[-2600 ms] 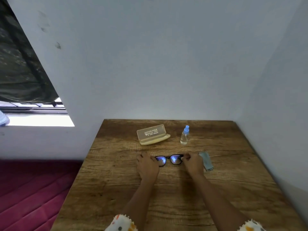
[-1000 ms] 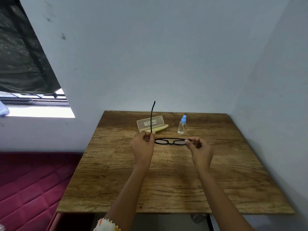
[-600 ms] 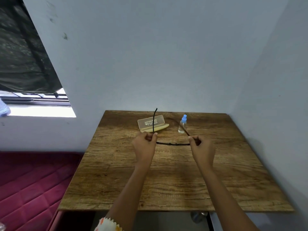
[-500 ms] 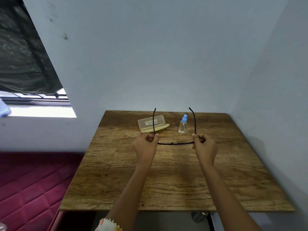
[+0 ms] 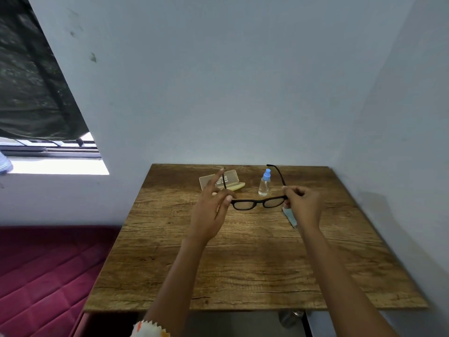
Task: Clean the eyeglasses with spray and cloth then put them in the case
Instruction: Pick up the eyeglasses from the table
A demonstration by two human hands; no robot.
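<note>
Head view: at centre frame the eyeglasses (image 5: 257,203) hang above the wooden table (image 5: 243,268) with their temples unfolded. The left hand (image 5: 210,212) pinches one frame corner, forefinger straight, and the right hand (image 5: 303,205) pinches the other. They look light, thin and probably fragile, so they are best held by the frame ends, off the lenses.

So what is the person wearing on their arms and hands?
The left hand and right hand show no ring, watch or glove. The right arm is bare as far as shown; the left arm ends at a sleeve: a white cuff with a zigzag edge and orange and yellow spots.
</note>
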